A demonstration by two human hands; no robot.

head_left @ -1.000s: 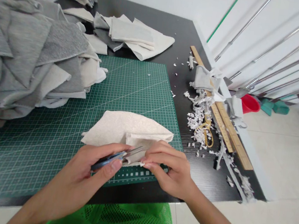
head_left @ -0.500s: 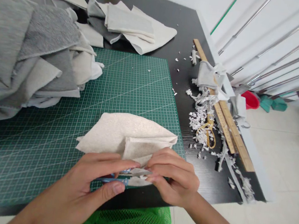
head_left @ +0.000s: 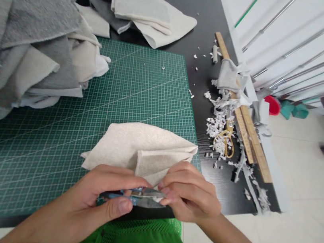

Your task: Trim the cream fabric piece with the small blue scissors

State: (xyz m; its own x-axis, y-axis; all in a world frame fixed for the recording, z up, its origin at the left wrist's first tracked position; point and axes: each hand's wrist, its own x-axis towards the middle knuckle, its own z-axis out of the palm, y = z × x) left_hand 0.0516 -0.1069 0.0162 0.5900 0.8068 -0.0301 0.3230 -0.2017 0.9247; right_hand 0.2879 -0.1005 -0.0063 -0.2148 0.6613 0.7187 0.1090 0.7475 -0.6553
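A green cutting mat [head_left: 141,94] lies on a black table [head_left: 205,27] beside heaped grey fabric pieces [head_left: 37,19], with a wooden ruler [head_left: 251,138], gold-handled scissors [head_left: 225,140] and white fabric scraps [head_left: 217,125] off to the right.

Place: sewing or fabric-cutting workshop
Work surface: black table [head_left: 206,19], scraps [head_left: 217,123] along its right edge
Signs: green cutting mat [head_left: 141,94], folded cloth [head_left: 134,146], fabric pile [head_left: 33,27], wooden ruler [head_left: 252,142], scissors [head_left: 225,142]
Floor: pale tiles [head_left: 302,169]

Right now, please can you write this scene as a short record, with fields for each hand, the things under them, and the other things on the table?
left hand: holds blue-handled snips
right hand: fingers pinch folded beige fabric beside the blades
under the hands: green cutting mat
rest: grey fabric pile, wooden ruler, gold-handled scissors, white fabric scraps, black table
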